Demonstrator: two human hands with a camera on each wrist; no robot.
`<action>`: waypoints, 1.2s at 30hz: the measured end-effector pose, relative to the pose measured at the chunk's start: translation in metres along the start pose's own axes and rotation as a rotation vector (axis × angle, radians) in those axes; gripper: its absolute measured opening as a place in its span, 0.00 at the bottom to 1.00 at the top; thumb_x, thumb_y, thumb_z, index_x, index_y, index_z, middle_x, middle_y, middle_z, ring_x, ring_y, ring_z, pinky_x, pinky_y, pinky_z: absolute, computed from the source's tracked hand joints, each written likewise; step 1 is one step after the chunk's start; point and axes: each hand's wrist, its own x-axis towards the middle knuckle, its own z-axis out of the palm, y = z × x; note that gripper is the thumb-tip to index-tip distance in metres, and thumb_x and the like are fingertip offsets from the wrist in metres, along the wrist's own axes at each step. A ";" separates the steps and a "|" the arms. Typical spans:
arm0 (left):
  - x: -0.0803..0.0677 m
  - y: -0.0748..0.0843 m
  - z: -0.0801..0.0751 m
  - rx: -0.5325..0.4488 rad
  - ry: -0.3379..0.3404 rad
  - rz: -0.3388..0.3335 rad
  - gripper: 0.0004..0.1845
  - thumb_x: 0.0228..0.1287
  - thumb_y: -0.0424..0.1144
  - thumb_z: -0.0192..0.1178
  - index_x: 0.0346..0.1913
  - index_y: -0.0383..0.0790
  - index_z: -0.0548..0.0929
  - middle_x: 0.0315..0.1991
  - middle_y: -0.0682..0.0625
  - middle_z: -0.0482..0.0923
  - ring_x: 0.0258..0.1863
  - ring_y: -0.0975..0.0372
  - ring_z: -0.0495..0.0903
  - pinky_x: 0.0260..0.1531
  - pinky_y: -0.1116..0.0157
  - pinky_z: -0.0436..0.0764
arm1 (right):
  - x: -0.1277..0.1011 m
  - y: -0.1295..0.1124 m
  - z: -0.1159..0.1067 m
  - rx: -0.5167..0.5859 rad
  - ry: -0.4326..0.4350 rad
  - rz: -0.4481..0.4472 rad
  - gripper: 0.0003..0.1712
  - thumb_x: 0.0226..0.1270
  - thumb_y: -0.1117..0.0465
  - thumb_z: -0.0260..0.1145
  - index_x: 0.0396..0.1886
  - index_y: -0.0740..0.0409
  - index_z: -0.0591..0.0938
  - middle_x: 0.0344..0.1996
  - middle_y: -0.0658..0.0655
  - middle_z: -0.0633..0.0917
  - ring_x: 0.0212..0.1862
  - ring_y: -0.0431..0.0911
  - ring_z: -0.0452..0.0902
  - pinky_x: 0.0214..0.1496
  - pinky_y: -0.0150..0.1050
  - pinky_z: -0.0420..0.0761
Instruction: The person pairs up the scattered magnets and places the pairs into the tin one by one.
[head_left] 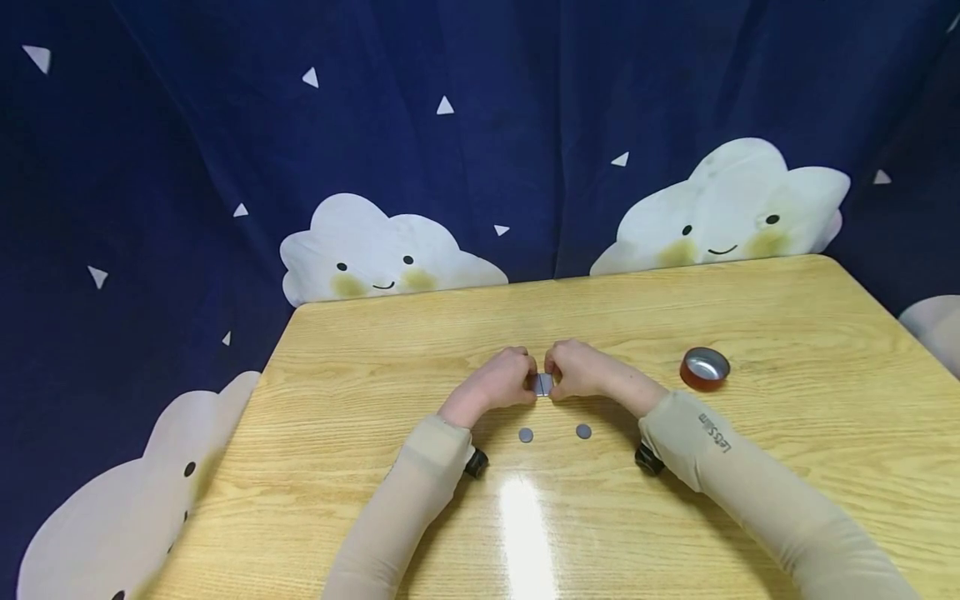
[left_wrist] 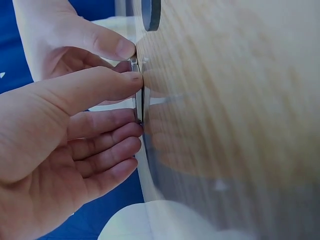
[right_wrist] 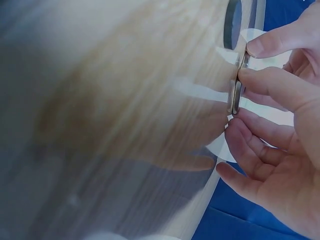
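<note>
Side by side at the middle of the table, two small flat silver plates meet at a dark seam: a left plate (head_left: 537, 385) and a right plate (head_left: 547, 383). My left hand (head_left: 510, 377) pinches the left plate by its edges between thumb and index finger. From the other side, my right hand (head_left: 579, 367) does the same with the right plate. Both wrist views show the plates edge-on, low over or on the wood; exact contact with the table I cannot tell. Nearer to me lie two small grey discs, one on the left (head_left: 526, 435) and one on the right (head_left: 583, 431).
A round red tin (head_left: 705, 368) with a silver inside stands upright, uncovered, right of my right hand. The wooden table (head_left: 360, 367) ends at the back against a dark blue curtain (head_left: 525, 167) printed with clouds.
</note>
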 end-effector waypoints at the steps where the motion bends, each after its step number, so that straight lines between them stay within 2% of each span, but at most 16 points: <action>1: 0.000 0.000 0.000 0.000 -0.002 -0.003 0.09 0.50 0.39 0.65 0.33 0.38 0.81 0.28 0.53 0.70 0.29 0.64 0.68 0.30 0.73 0.67 | 0.000 0.000 0.000 0.000 0.000 0.000 0.14 0.41 0.62 0.72 0.28 0.63 0.79 0.22 0.54 0.76 0.24 0.42 0.67 0.26 0.32 0.67; 9: 0.000 0.002 -0.002 -0.014 -0.016 -0.024 0.10 0.50 0.39 0.65 0.35 0.38 0.82 0.29 0.53 0.71 0.29 0.64 0.68 0.29 0.73 0.67 | -0.001 0.000 -0.001 0.010 0.004 0.004 0.13 0.41 0.62 0.72 0.27 0.63 0.79 0.22 0.54 0.76 0.24 0.42 0.68 0.26 0.32 0.68; 17: -0.001 0.000 0.000 -0.067 -0.016 -0.056 0.13 0.50 0.39 0.66 0.39 0.37 0.81 0.33 0.52 0.73 0.32 0.64 0.69 0.31 0.73 0.69 | -0.004 0.002 0.001 -0.004 -0.015 0.016 0.15 0.47 0.60 0.70 0.34 0.62 0.79 0.27 0.54 0.74 0.29 0.43 0.67 0.31 0.34 0.68; 22: -0.001 0.000 -0.001 -0.095 -0.015 -0.047 0.14 0.51 0.39 0.66 0.40 0.37 0.81 0.34 0.51 0.75 0.32 0.64 0.69 0.32 0.72 0.70 | -0.007 0.002 0.001 -0.016 -0.005 -0.004 0.15 0.48 0.61 0.70 0.34 0.63 0.78 0.27 0.54 0.73 0.30 0.44 0.65 0.32 0.35 0.66; 30: 0.002 -0.001 0.000 -0.082 -0.008 -0.029 0.13 0.50 0.39 0.66 0.39 0.37 0.81 0.33 0.51 0.76 0.32 0.64 0.68 0.31 0.73 0.69 | -0.012 0.004 -0.001 0.005 0.009 -0.014 0.16 0.48 0.62 0.69 0.37 0.64 0.79 0.28 0.53 0.73 0.30 0.43 0.66 0.34 0.35 0.67; 36: 0.004 0.001 -0.001 -0.041 -0.015 -0.020 0.14 0.51 0.43 0.66 0.39 0.39 0.81 0.33 0.52 0.75 0.31 0.65 0.68 0.31 0.73 0.68 | -0.018 0.009 -0.002 0.007 0.018 -0.013 0.17 0.49 0.61 0.69 0.39 0.63 0.79 0.29 0.52 0.74 0.32 0.43 0.67 0.36 0.37 0.70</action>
